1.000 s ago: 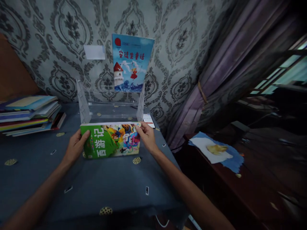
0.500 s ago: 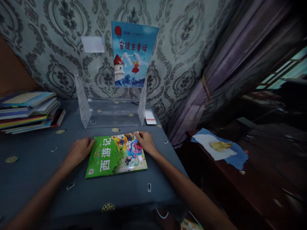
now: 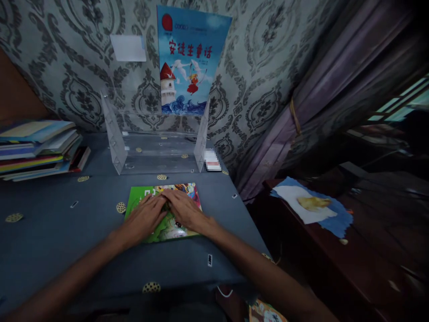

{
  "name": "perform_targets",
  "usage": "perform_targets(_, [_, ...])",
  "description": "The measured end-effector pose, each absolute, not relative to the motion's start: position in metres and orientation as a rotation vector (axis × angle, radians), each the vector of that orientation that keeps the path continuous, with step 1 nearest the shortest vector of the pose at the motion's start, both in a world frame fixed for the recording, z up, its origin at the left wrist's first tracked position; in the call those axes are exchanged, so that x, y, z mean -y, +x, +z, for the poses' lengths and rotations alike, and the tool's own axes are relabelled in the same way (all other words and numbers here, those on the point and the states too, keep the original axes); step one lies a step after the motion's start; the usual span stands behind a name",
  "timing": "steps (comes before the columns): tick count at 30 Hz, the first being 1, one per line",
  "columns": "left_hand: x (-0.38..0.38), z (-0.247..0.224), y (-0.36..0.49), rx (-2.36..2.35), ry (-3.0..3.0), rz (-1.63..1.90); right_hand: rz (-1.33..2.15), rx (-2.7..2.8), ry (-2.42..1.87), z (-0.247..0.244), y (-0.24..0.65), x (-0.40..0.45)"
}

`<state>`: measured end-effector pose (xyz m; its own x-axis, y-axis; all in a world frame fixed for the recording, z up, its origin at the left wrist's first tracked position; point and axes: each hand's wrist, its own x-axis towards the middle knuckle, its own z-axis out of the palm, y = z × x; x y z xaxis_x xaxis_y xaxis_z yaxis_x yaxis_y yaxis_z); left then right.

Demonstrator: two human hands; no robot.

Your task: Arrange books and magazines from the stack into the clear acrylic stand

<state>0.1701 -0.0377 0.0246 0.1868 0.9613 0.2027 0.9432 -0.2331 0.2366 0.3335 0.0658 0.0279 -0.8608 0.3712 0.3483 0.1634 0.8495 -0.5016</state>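
A picture book with a green and colourful cover lies flat on the table in front of me. My left hand rests on its left half, fingers stretched out towards the middle. From the right, my right hand lies across the cover with extended fingers. The two hands meet at the fingertips near the middle, covering much of the title and picture. Neither hand is wrapped round the book. Behind it, a clear plastic stand holds up a blue storybook with a red-roofed tower on its cover.
A stack of books is at the table's left. A small white item, partly pixelated, lies by the stand's right side. The patterned cloth covers the table. Beyond its right edge are a purple curtain and a blue-and-white cloth.
Both hands have moved inward from the book's left edge and upper right corner onto the middle of its cover. The view has shifted slightly downward.
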Motion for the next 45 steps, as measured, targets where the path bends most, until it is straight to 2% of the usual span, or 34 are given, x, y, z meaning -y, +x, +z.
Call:
perform_targets(5, [0.036, 0.024, 0.141, -2.118, 2.259, 0.572, 0.604, 2.580, -0.522, 0.027, 0.342, -0.078])
perform_targets(11, [0.040, 0.034, 0.118, -2.360, 1.994, 0.444, 0.567, 2.526, -0.764, 0.019, 0.359, -0.096])
perform_targets(45, [0.038, 0.019, 0.104, -2.312, 1.985, 0.660, 0.597, 2.411, -0.825, 0.013, 0.365, -0.102])
